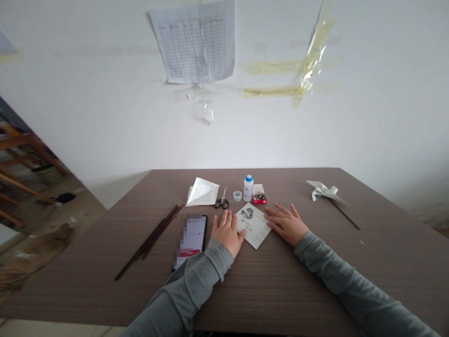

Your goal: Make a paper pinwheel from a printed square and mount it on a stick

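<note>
A square printed paper lies on the brown table between my two hands. My left hand rests flat with fingers stretched, its thumb touching the paper's left edge. My right hand lies flat on the paper's right side, fingers spread and pointing left. Neither hand holds anything. Behind the paper stand a white glue bottle with a blue cap, its small clear cap, a red box of pins and scissors.
A phone lies left of my left hand, with several thin dark sticks further left. Folded paper sheets sit at the back. A finished paper pinwheel on a stick lies at the right. A white wall with a taped sheet rises behind.
</note>
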The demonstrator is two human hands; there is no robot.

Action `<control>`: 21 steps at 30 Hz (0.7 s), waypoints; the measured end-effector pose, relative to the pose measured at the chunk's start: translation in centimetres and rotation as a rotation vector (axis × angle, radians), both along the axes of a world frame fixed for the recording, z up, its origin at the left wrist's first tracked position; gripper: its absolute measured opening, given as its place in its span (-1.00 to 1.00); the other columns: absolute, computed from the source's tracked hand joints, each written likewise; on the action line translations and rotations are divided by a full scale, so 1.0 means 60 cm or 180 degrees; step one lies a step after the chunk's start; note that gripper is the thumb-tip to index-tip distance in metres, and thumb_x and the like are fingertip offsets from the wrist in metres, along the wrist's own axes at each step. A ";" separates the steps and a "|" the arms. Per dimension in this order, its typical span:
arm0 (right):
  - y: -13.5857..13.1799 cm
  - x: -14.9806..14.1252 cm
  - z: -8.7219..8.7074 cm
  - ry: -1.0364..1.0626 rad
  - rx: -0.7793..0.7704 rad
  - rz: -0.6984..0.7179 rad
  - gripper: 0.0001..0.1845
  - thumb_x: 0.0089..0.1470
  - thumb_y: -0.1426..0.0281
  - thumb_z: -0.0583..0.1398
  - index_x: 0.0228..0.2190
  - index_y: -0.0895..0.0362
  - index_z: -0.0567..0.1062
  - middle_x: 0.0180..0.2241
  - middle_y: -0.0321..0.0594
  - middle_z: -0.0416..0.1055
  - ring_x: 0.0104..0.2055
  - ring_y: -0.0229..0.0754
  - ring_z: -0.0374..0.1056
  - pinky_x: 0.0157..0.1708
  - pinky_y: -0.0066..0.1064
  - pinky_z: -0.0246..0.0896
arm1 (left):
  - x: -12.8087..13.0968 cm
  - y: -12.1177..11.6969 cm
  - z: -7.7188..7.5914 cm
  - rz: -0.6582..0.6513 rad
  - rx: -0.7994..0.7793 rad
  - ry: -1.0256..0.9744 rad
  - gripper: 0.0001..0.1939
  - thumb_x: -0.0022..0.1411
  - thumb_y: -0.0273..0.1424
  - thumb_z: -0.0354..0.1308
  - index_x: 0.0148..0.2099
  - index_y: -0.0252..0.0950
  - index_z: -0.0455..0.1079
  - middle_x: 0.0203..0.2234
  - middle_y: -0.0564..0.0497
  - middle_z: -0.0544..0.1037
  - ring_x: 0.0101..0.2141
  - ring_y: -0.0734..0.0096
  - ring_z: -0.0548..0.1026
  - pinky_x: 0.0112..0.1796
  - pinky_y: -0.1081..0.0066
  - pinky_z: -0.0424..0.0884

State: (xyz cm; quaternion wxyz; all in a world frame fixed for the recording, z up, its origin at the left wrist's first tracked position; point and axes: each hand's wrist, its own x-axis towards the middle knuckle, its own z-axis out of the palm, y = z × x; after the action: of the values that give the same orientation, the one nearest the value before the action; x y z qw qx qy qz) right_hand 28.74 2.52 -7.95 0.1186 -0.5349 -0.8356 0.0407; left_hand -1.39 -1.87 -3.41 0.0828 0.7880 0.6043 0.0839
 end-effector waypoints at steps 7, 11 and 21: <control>0.000 0.000 0.006 0.0313 0.0128 0.0420 -0.70 0.57 0.30 0.38 -0.03 -0.18 0.98 0.45 -0.14 0.82 0.70 0.46 0.53 0.72 0.70 0.33 | -0.006 0.009 -0.006 0.0099 0.0141 0.0024 -0.34 0.73 -0.29 0.32 0.71 -0.39 0.61 0.74 -0.56 0.50 0.79 -0.60 0.35 0.72 -0.59 0.30; -0.002 0.002 0.002 0.0598 0.0099 0.0778 -0.80 0.53 0.30 0.43 -0.16 -0.11 0.92 0.45 -0.12 0.82 0.62 0.38 0.62 0.70 0.54 0.45 | -0.009 0.011 -0.009 0.0054 0.0308 -0.0069 -0.41 0.72 -0.34 0.36 0.67 -0.21 0.68 0.73 -0.44 0.56 0.78 -0.58 0.36 0.70 -0.62 0.34; -0.018 -0.019 0.021 0.0743 -0.0064 0.1039 -0.62 0.67 0.19 0.28 0.09 -0.14 0.96 0.13 -0.04 0.93 0.23 0.24 0.84 0.48 0.22 0.70 | -0.001 0.016 0.002 -0.0192 0.0280 -0.0098 -0.46 0.66 -0.58 0.28 0.45 -0.04 0.85 0.43 -0.25 0.84 0.64 -0.30 0.61 0.71 -0.65 0.32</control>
State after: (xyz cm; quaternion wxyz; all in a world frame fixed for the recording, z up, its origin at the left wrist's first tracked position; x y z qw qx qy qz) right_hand 27.62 1.44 -6.68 0.2012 -0.3851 -0.8913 0.1295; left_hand -1.46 -0.91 -3.28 0.0597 0.8073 0.5747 0.1199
